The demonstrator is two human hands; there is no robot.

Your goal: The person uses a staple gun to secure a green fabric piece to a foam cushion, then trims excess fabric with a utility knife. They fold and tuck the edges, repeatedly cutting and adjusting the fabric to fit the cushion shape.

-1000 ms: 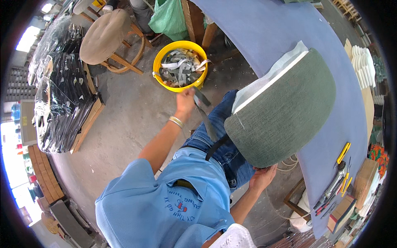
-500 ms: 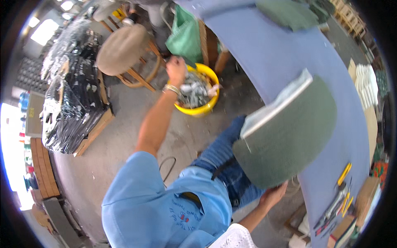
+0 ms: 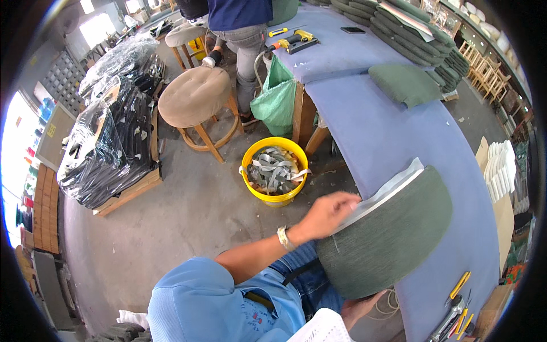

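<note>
A round green seat cushion (image 3: 393,239) with a white backing along its upper edge stands tilted on my lap, against the blue-covered table (image 3: 387,137). My left hand (image 3: 327,214), with a metal bracelet on the wrist, is curled over the cushion's white top edge. Only part of my right hand (image 3: 356,308) shows; it holds the cushion from underneath at its lower edge. A yellow bucket (image 3: 250,157) full of grey strips stands on the floor just beyond my left hand.
A padded wooden stool (image 3: 196,97) and a green bag (image 3: 276,100) stand past the bucket. Another person (image 3: 242,28) stands at the table's far end. Plastic-wrapped dark goods (image 3: 108,142) lie on a pallet at left. Yellow-handled tools (image 3: 458,308) lie on the table at right.
My left hand has come back from the yellow bucket to the top edge of the cushion. The view has swung so the bucket now lies farther off.
</note>
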